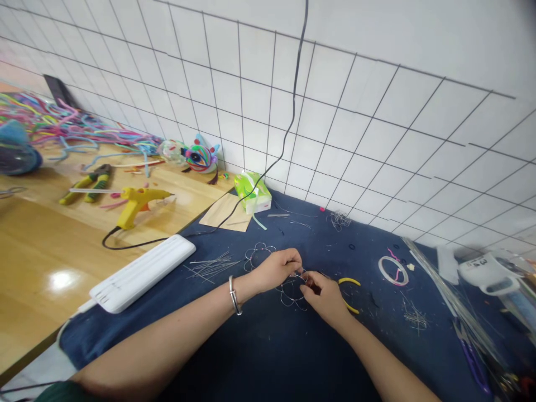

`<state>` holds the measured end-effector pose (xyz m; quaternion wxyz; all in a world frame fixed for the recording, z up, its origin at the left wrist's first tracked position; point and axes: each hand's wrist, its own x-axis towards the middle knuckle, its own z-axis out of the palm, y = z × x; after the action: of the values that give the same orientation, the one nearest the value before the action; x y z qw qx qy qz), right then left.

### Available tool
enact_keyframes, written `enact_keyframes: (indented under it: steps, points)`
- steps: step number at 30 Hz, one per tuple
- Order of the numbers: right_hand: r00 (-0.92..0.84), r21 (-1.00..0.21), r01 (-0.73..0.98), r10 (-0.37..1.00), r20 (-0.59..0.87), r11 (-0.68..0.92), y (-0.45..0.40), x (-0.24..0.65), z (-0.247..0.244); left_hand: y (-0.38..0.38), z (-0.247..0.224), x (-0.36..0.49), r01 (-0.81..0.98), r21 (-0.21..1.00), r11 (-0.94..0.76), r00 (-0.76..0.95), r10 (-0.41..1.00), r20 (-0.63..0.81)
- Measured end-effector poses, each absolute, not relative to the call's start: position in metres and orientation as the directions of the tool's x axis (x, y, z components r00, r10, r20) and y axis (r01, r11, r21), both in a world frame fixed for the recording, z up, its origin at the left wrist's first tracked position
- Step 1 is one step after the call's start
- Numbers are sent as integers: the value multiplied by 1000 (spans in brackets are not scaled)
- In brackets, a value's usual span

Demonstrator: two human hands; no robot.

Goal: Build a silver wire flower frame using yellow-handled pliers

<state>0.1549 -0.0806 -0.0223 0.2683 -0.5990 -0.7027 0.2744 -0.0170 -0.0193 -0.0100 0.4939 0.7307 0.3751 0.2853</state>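
A looped wire ring (pixel 293 291), shaped like a flower with thin petal loops, is between my two hands above the dark blue cloth. My left hand (pixel 276 268), with a silver bangle at the wrist, pinches the ring's far edge. My right hand (pixel 324 296) closes its thumb and fingers on the ring's right side. Where the fingertips meet the wire, details are too small to make out. Another wire flower ring (pixel 260 248) lies just beyond my left hand. Pliers with yellow handles (pixel 349 281) rest beside my right hand, partly hidden by it.
Cut wires (pixel 213 265) lie on the left, near a white power strip (pixel 142 273). A yellow glue gun (pixel 138 204) sits on the wooden table, its cord crossing the cloth. A tissue pack (pixel 253 190) stands by the wall. Purple-handled scissors (pixel 473 357) and long wires (pixel 444 290) are at right.
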Motion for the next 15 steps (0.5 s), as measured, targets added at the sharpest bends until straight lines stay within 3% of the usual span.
enact_keyframes:
  steps: [15]
  points:
    - [-140,-727,679,990,9,102,-81,153,-20,-20,-12,-19,295,890,-347,582,804,121]
